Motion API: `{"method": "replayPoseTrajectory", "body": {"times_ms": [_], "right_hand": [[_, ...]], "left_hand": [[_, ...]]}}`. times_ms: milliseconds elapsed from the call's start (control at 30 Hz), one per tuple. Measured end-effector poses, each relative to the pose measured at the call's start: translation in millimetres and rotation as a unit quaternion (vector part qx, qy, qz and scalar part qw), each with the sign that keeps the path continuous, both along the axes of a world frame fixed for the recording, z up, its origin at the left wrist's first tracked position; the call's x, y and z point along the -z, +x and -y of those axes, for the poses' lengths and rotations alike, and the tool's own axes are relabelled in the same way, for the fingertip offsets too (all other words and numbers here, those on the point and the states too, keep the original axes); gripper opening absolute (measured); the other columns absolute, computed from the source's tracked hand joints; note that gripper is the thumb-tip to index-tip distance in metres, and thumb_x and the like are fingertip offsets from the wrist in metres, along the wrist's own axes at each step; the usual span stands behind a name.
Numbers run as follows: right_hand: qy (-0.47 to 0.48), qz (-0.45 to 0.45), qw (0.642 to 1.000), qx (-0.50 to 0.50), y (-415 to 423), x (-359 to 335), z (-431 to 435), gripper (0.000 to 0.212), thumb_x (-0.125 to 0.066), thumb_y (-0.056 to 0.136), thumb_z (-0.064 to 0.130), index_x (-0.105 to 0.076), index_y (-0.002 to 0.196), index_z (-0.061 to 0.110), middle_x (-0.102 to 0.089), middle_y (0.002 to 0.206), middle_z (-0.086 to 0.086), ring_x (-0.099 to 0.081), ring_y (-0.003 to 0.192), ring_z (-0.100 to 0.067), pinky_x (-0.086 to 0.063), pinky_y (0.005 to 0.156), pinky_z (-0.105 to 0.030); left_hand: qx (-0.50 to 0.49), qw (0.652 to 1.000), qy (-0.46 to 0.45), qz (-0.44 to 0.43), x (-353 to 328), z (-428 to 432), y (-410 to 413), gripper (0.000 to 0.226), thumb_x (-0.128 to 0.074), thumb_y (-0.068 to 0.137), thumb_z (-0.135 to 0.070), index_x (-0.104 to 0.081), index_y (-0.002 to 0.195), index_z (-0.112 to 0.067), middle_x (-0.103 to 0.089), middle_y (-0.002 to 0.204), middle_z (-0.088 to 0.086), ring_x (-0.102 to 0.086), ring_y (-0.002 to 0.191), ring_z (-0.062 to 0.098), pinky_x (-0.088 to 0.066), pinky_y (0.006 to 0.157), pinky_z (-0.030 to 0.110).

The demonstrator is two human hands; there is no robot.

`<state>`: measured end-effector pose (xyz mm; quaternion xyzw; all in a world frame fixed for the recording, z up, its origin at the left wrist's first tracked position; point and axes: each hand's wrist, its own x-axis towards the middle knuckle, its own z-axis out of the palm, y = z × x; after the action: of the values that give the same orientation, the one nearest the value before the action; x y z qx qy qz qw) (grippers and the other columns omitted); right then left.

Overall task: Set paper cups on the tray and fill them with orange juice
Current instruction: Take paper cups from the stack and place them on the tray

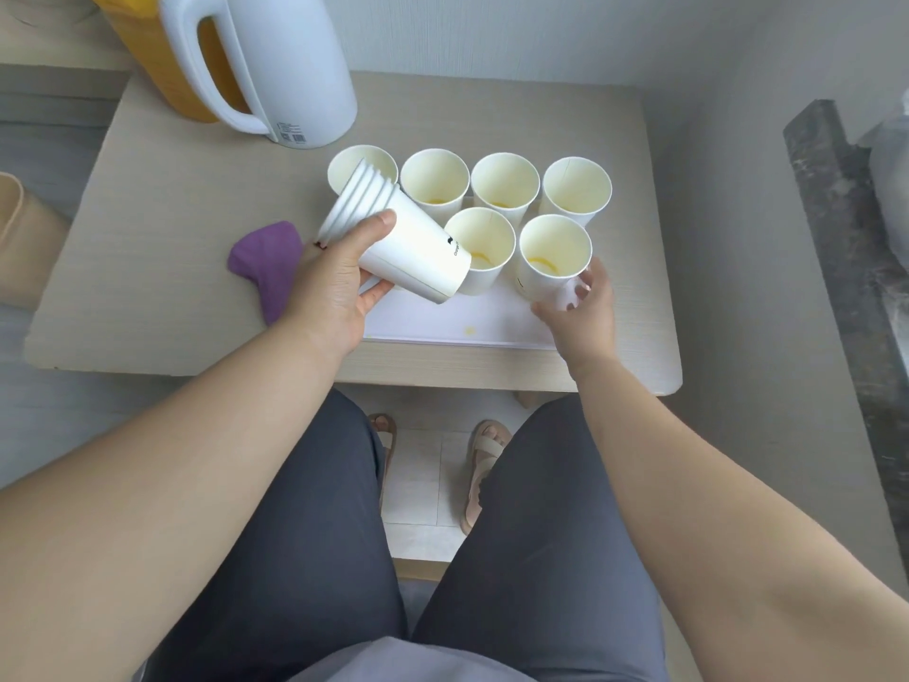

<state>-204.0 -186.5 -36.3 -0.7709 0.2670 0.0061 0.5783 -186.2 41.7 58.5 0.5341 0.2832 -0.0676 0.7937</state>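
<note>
Sideways in left hand, cup stack; right hand around front cup.

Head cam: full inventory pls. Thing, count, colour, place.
paper cups: 6, white, upright on tray, four behind, two in front; a little juice in some
cup stack: 1, white, several nested, tilted over tray's left side
tray: 1, white, on table
juice drop: 1, yellow, tray's near edge
white jug: 1, table's back left
juice container: 1, orange, behind jug, partly hidden
cloth: 1, purple, left of tray
table: 1, light wood
beige object: 1, left edge, unclear
dark slab: 1, right edge
trousers: dark grey
sandals: 2, beige, under table
left hand: holds cup stack
right hand: grips front right cup
</note>
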Motion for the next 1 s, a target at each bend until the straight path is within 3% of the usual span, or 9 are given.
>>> {"method": "replayPoseTrajectory", "body": {"times_ms": [67, 167, 300, 433, 567, 667, 800, 933, 1000], "right_hand": [[-0.031, 0.022, 0.998, 0.048, -20, -6, -8, 0.061, -0.062, 0.081, 0.008, -0.039, 0.137, 0.016, -0.046, 0.13, 0.004, -0.047, 0.115, -0.012, -0.04, 0.09, -0.021], [-0.057, 0.063, 0.993, 0.078, -46, -18, -34, 0.031, -0.056, 0.086, 0.008, -0.049, 0.115, 0.016, -0.053, 0.108, 0.003, -0.053, 0.093, -0.011, -0.041, 0.073, -0.014], [-0.03, 0.094, 0.993, -0.058, -50, -26, -85, 0.019, -0.055, 0.089, 0.004, -0.053, 0.101, 0.018, -0.056, 0.102, 0.001, -0.053, 0.08, 0.003, -0.042, 0.066, -0.008], [-0.078, 0.105, 0.957, -0.26, -27, -31, -147, 0.027, -0.052, 0.092, 0.005, -0.057, 0.118, 0.01, -0.054, 0.123, -0.004, -0.057, 0.099, -0.01, -0.045, 0.077, -0.011], [-0.156, 0.098, 0.895, -0.405, 8, -25, -203, 0.042, -0.047, 0.094, 0.004, -0.047, 0.136, 0.007, -0.042, 0.139, -0.01, -0.052, 0.114, -0.023, -0.038, 0.095, -0.018], [-0.22, 0.056, 0.861, -0.456, 37, -11, -233, 0.051, -0.047, 0.096, 0.011, -0.034, 0.145, 0.01, -0.026, 0.153, -0.008, -0.045, 0.127, -0.023, -0.034, 0.104, -0.025], [-0.315, 0.025, 0.799, -0.512, 67, 6, -257, 0.061, -0.048, 0.097, 0.023, -0.021, 0.151, 0.014, -0.011, 0.16, -0.001, -0.012, 0.147, -0.02, -0.021, 0.116, -0.03], [-0.328, -0.004, 0.783, -0.529, 83, 18, -275, 0.067, -0.046, 0.097, 0.04, -0.012, 0.153, 0.025, 0.001, 0.161, 0.001, 0.004, 0.148, -0.021, -0.015, 0.117, -0.034], [-0.348, -0.02, 0.766, -0.54, 86, 26, -282, 0.066, -0.047, 0.097, 0.038, -0.011, 0.152, 0.033, 0.005, 0.161, 0.005, 0.007, 0.148, -0.021, -0.017, 0.118, -0.035]], "left_hand": [[0.005, 1.0, 0.004, 0.009, 0, -6, -4, 0.023, -0.071, 0.083, -0.014, -0.06, 0.102, -0.022, -0.068, 0.106, -0.002, -0.064, 0.108, 0.016, -0.057, 0.08, 0.032], [0.004, 0.999, 0.033, 0.031, -1, -24, -11, 0.023, -0.07, 0.084, -0.012, -0.06, 0.102, -0.022, -0.068, 0.105, -0.003, -0.065, 0.106, 0.015, -0.056, 0.078, 0.03], [-0.029, 0.992, 0.101, 0.068, -2, -66, -21, 0.039, -0.075, 0.079, -0.01, -0.055, 0.112, -0.017, -0.066, 0.106, -0.005, -0.067, 0.092, 0.003, -0.056, 0.066, 0.025], [-0.066, 0.982, 0.159, 0.072, -1, -113, -30, 0.054, -0.079, 0.068, -0.018, -0.053, 0.115, -0.018, -0.065, 0.107, -0.01, -0.064, 0.092, -0.003, -0.057, 0.074, 0.027], [-0.109, 0.977, 0.175, 0.05, 8, -148, -35, 0.058, -0.079, 0.075, -0.016, -0.05, 0.124, -0.014, -0.063, 0.113, -0.011, -0.062, 0.097, -0.004, -0.057, 0.081, 0.028], [-0.127, 0.977, 0.171, 0.03, 18, -165, -38, 0.054, -0.081, 0.072, -0.017, -0.053, 0.118, -0.015, -0.064, 0.11, -0.012, -0.063, 0.094, -0.005, -0.057, 0.083, 0.03], [-0.144, 0.979, 0.145, 0.005, 29, -178, -36, 0.033, -0.077, 0.078, -0.014, -0.054, 0.096, -0.028, -0.062, 0.093, -0.022, -0.061, 0.075, -0.015, -0.056, 0.083, 0.03], [-0.145, 0.982, 0.12, -0.016, 33, -191, -32, 0.04, -0.079, 0.072, -0.02, -0.055, 0.104, -0.028, -0.064, 0.1, -0.02, -0.061, 0.089, -0.009, -0.055, 0.091, 0.038], [-0.146, 0.982, 0.118, -0.02, 36, -199, -30, 0.043, -0.079, 0.065, -0.025, -0.057, 0.102, -0.029, -0.065, 0.098, -0.022, -0.062, 0.089, -0.008, -0.055, 0.09, 0.038]]}}
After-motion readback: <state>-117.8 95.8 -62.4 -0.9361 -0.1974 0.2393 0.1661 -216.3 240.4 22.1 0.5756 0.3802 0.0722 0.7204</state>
